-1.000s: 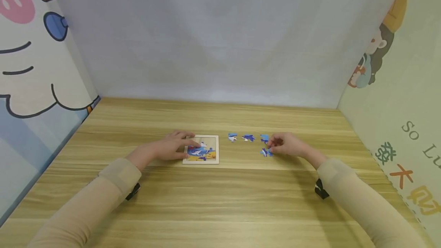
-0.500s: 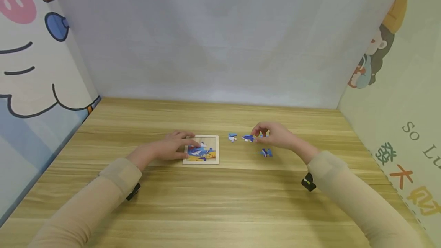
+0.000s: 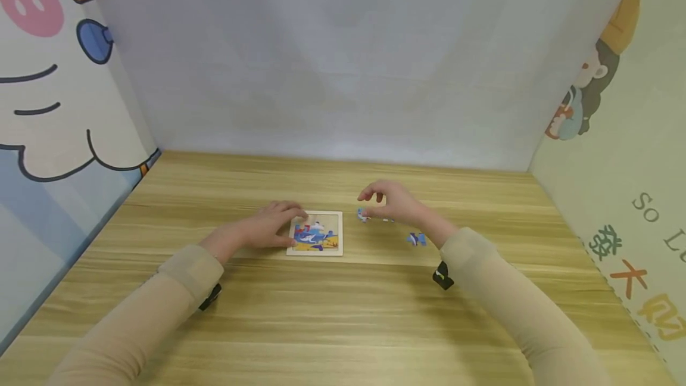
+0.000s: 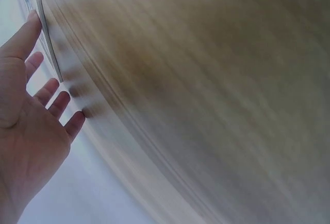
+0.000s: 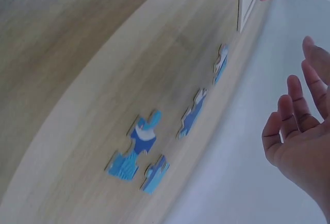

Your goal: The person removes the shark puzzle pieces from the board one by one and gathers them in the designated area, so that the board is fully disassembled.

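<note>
Several blue-white puzzle pieces (knobbed edges); right hand, fingers apart; left hand likewise, touching pale frame.

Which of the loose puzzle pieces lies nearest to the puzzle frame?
The blue-and-white piece beside the thumb of the right hand in the head view; the other three lie farther from the frame.

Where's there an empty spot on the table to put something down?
Biggest: the table between the sleeves, this side of the frame. Smaller: the strip between frame and curtain. Crowded: the frame's left edge, by the left hand, and right of the frame, around the right hand and loose pieces.
</note>
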Demonstrator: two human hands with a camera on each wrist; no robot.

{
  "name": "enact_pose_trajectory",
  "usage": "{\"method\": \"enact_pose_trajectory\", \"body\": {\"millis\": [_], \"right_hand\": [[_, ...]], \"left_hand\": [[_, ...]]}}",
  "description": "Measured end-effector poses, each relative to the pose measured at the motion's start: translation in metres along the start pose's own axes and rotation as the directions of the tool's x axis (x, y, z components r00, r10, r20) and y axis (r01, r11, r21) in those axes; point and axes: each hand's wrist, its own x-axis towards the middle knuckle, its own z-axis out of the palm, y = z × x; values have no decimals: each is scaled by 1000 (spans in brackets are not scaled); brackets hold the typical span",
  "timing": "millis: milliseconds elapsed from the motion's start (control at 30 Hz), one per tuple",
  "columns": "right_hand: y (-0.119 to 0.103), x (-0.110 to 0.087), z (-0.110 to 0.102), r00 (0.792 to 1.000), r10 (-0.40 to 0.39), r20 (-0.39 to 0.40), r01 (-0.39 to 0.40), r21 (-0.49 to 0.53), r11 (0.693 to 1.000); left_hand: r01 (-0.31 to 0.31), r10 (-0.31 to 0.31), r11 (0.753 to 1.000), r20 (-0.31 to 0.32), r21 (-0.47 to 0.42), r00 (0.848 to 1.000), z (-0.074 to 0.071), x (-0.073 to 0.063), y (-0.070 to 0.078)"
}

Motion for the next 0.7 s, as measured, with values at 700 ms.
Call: {"method": "enact_pose_trajectory", "body": {"millis": [700], "right_hand": [[-20, 54, 56, 989, -4, 147, 4, 4, 1000]], "left_hand": [[40, -40, 999, 9, 12, 999, 1, 1, -4]]}}
